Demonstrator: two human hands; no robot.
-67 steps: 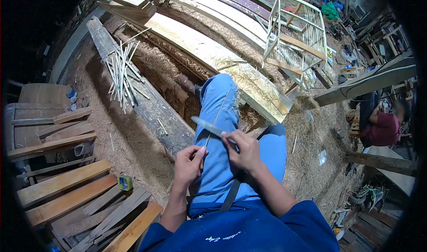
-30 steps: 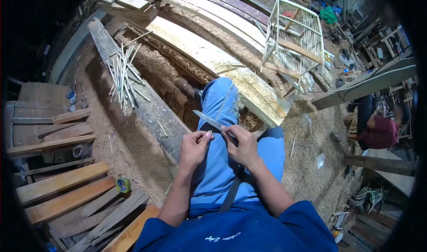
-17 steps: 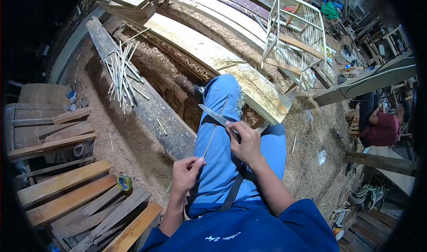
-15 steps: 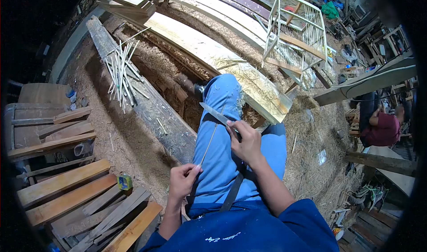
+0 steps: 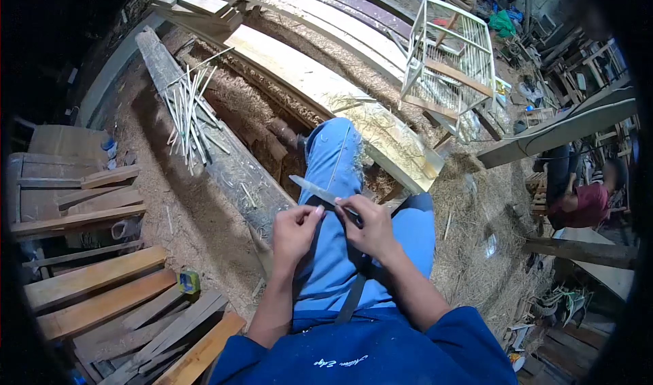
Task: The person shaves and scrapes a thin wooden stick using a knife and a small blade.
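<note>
A knife is gripped in my right hand, its blade pointing left and away across my raised knee. My left hand pinches the near end of a thin wooden stick, close to the knife. The stick runs forward over my blue trouser leg and passes at the blade. To the left, a pile of pale thin sticks lies on a weathered grey plank.
A thick pale board strewn with shavings runs beyond my knee. At the far right stands a slatted wooden frame. Planks and a yellow tape measure lie left. Another person is at the right edge.
My left hand has moved forward along my leg, closer to the right hand, taking the stick with it. The right hand and knife have come slightly back and left.
</note>
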